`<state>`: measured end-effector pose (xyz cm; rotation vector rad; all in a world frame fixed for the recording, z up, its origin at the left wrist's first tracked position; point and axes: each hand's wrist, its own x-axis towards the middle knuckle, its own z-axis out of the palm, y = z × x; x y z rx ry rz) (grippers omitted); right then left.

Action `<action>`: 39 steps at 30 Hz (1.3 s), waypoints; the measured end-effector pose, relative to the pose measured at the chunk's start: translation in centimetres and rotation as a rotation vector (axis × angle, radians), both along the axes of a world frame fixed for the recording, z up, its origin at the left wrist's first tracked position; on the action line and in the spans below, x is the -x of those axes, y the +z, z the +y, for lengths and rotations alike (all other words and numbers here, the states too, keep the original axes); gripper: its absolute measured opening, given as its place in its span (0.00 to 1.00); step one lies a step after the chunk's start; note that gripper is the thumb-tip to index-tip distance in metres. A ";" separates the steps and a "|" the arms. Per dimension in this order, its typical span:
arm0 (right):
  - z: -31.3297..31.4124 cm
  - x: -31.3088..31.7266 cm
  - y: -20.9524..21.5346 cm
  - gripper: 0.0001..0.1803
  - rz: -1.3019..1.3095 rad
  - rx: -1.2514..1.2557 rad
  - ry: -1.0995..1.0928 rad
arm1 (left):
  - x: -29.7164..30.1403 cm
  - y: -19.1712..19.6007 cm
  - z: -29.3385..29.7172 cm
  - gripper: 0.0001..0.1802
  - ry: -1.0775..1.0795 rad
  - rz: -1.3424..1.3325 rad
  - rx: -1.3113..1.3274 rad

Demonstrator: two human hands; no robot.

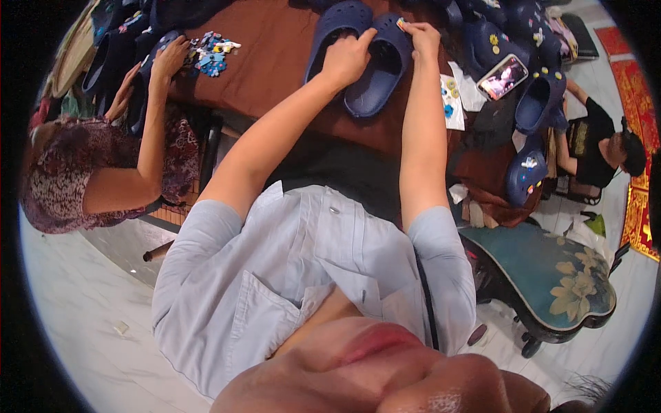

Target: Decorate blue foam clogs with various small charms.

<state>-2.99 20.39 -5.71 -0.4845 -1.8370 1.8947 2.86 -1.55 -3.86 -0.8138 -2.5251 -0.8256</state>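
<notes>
Your right hand (424, 39) had a small multicoloured charm (401, 24) pinched between thumb and fingertips, right at the toe upper of the navy clog (375, 79); couldn't tell if its stem was in a hole. Your left hand (348, 56) was over the opening of the second clog (348, 17), thumb toward the first; fingers were hidden, so can't say what it gripped. Step looked like seating the charm. Best way, I'd judge: left fingers inside the upper as backing, stem squared to the hole, a straight push, then a light tug to check. A tilted push risked bending the stem. Both clogs lay side by side on the brown-covered worktop (275, 86), whose soft cloth likely let them slide, so bracing mattered. Farther out: carded charms (451, 96) and a phone (502, 77) to your right, loose charms (213, 55) well left.
</notes>
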 end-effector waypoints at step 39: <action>-2.5 -2.2 2.1 0.06 0.057 -0.624 -0.119 | -0.7 3.6 -1.9 0.33 -0.075 -0.123 0.217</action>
